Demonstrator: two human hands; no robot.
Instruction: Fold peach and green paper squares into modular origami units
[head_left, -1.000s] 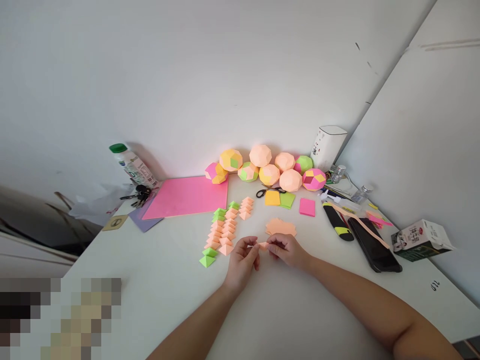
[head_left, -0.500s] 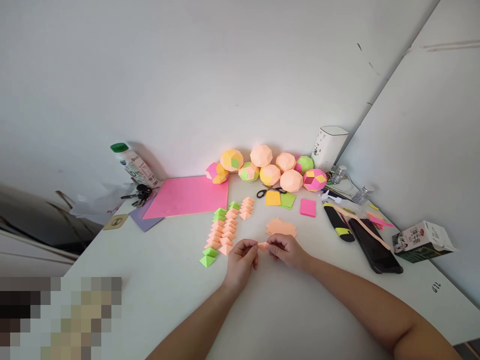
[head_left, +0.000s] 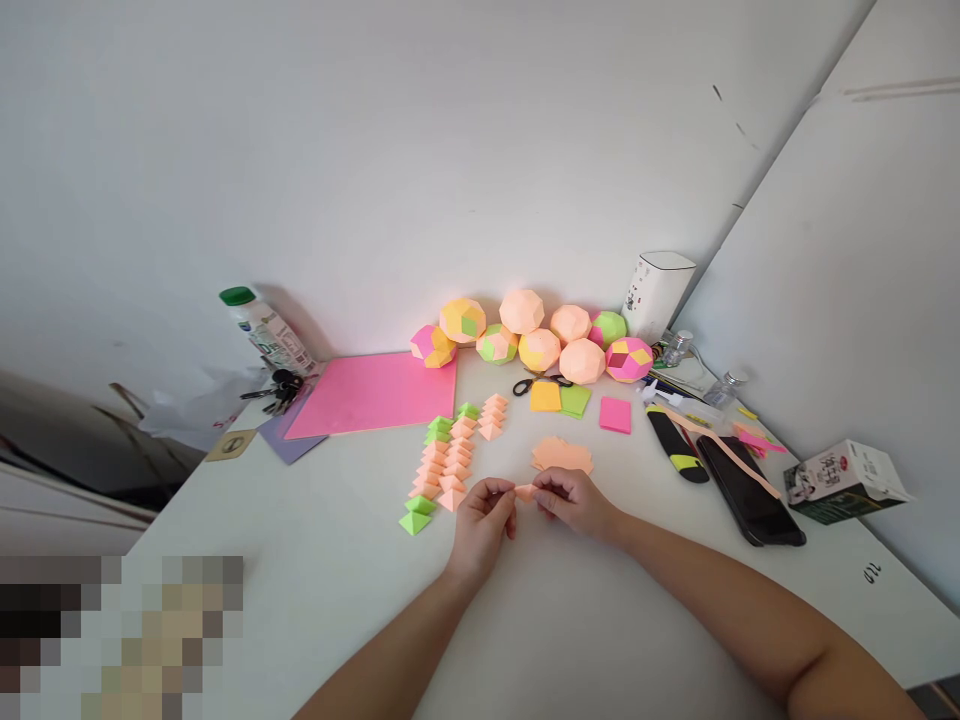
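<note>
1. Done, as we read it: nine paper balls [head_left: 521, 312] sit by the wall, and three rows of folded pieces [head_left: 457, 461], peach and green, lie on the table [head_left: 300, 560] just beyond our left hand [head_left: 484, 525].
2. In work: one small peach paper piece [head_left: 525, 492], in front of us, between both hands. Looks part-folded; fingers hide too much to tell which fold.
3. Left, by our judgement: this piece, then the peach paper stack [head_left: 561, 455] just beyond our right hand [head_left: 577, 500]. Yellow paper [head_left: 545, 396], green paper [head_left: 576, 401] and pink paper [head_left: 615, 414] lie flat, unfolded.
4. Left hand: fingers curled, thumb and fingertips pinching the piece's left end.
5. Right hand: same pinch on the right end, back of the hand up.
6. Pose: forearms come in from either side and converge; hands nearly meet, low over the table, near the rows.
</note>
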